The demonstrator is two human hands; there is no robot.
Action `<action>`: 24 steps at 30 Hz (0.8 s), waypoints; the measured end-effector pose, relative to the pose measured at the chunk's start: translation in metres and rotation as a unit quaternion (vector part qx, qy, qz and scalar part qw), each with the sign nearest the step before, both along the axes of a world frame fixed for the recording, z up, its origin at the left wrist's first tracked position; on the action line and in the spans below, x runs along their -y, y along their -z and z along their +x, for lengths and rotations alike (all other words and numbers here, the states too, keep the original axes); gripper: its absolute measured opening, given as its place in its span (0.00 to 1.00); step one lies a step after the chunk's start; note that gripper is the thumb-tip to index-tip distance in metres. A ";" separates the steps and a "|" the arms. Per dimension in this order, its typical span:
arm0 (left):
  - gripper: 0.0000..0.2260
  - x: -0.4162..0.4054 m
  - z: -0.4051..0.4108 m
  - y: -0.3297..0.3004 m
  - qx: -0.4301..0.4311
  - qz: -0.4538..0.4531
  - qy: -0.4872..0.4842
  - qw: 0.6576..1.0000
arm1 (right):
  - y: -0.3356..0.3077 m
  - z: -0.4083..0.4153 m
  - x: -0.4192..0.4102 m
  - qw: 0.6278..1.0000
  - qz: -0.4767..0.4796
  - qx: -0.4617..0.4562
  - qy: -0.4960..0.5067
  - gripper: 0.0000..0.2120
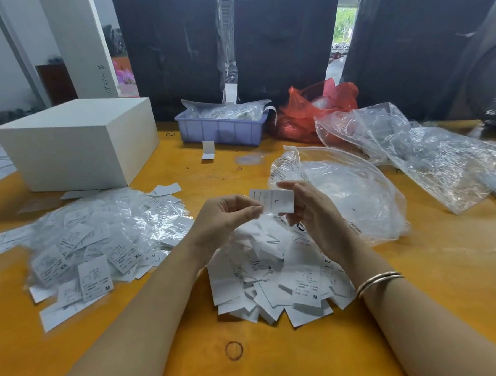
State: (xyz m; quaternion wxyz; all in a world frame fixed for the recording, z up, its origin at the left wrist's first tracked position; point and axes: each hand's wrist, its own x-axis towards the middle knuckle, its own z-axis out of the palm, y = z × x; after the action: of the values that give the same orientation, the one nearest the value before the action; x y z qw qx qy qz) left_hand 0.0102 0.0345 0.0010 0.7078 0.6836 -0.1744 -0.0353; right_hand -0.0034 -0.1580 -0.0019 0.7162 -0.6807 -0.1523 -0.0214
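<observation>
You have the L label [277, 201] up in the air, right above the loose pile of labels [275, 284]. Your right hand [311, 213] curls round the label's right edge, with the fingers behind it and the thumb underneath. Your left hand [228, 217] pinches its lower left corner between thumb and forefinger, the other fingers curled in. The bagged heap [100, 241] lies left of the pile and the clear zip bag [353, 193] is just behind it.

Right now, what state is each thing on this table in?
label, marked L, held up off the table
left hand, pinching the label
right hand, pinching the label
zip bag, looks open, crumpled
white box, closed
purple bin, full of packets
red bag, open, crumpled
rubber band, lying loose
</observation>
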 end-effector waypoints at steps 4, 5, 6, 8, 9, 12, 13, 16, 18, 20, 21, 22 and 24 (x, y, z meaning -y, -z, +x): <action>0.05 0.001 0.000 0.001 0.017 0.012 -0.004 1.000 | 0.001 0.002 -0.009 0.998 -0.011 0.014 0.061 0.04; 0.06 0.001 0.000 0.001 0.017 0.010 -0.003 1.000 | 0.000 0.002 -0.009 0.996 0.006 0.018 0.084 0.05; 0.07 0.000 0.000 0.000 0.016 0.008 -0.003 1.000 | -0.001 0.002 -0.008 0.994 0.021 0.024 0.106 0.07; 0.08 0.000 0.000 0.000 0.020 0.011 -0.008 1.000 | -0.003 0.002 -0.004 0.988 0.043 0.048 0.143 0.10; 0.08 0.000 0.001 0.000 0.026 0.016 -0.013 0.999 | -0.004 0.002 -0.003 0.985 0.053 0.065 0.154 0.12; 0.05 0.000 0.002 0.002 0.042 0.032 -0.024 0.998 | -0.006 0.002 -0.002 0.979 0.064 0.111 0.157 0.15; 0.05 -0.001 0.003 0.002 0.045 0.033 -0.025 0.998 | -0.007 0.002 -0.002 0.979 0.063 0.120 0.154 0.15; 0.05 -0.002 0.003 0.002 0.054 0.039 -0.031 0.997 | -0.008 0.000 -0.002 0.979 0.038 0.136 0.147 0.14; 0.05 -0.002 0.003 0.001 0.061 0.043 -0.037 0.997 | -0.008 -0.001 -0.003 0.980 0.011 0.142 0.141 0.14; 0.05 -0.002 0.003 0.001 0.068 0.048 -0.042 0.996 | -0.007 -0.002 -0.003 0.980 -0.007 0.143 0.136 0.14; 0.05 -0.002 0.003 0.001 0.070 0.048 -0.044 0.995 | -0.007 -0.002 -0.004 0.980 -0.015 0.143 0.135 0.13; 0.05 -0.002 0.003 0.001 0.071 0.048 -0.046 0.995 | -0.007 -0.002 -0.004 0.980 -0.022 0.145 0.135 0.13; 0.05 -0.003 0.003 0.002 0.074 0.051 -0.047 0.995 | -0.007 -0.003 -0.005 0.978 -0.034 0.153 0.140 0.12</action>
State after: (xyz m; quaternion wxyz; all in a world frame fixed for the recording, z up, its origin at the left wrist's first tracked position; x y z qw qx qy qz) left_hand 0.0132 0.0372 -0.0005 0.6581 0.7270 -0.1916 0.0403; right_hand -0.0064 -0.1528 0.0052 0.6505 -0.7081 -0.1644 -0.2200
